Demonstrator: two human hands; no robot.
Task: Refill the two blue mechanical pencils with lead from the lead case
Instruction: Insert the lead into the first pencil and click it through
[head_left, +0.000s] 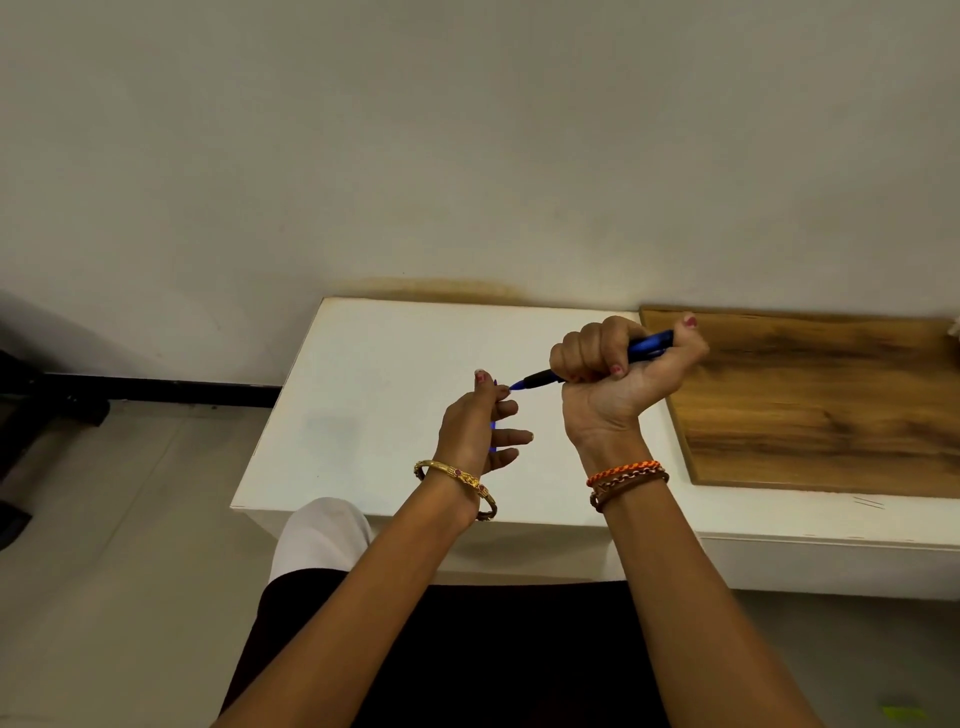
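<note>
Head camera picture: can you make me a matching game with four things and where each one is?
Things:
1. blue mechanical pencil
2. gold metal bangle
3. orange braided thread band
4. brown wooden board

Places:
A. on the left wrist
B. lying on the white table
C. gripped in the right hand
D. on the right wrist

Pairs: 1-C, 2-A, 3-D, 4-B

White table (395, 364), wooden board (831, 405) at right
</note>
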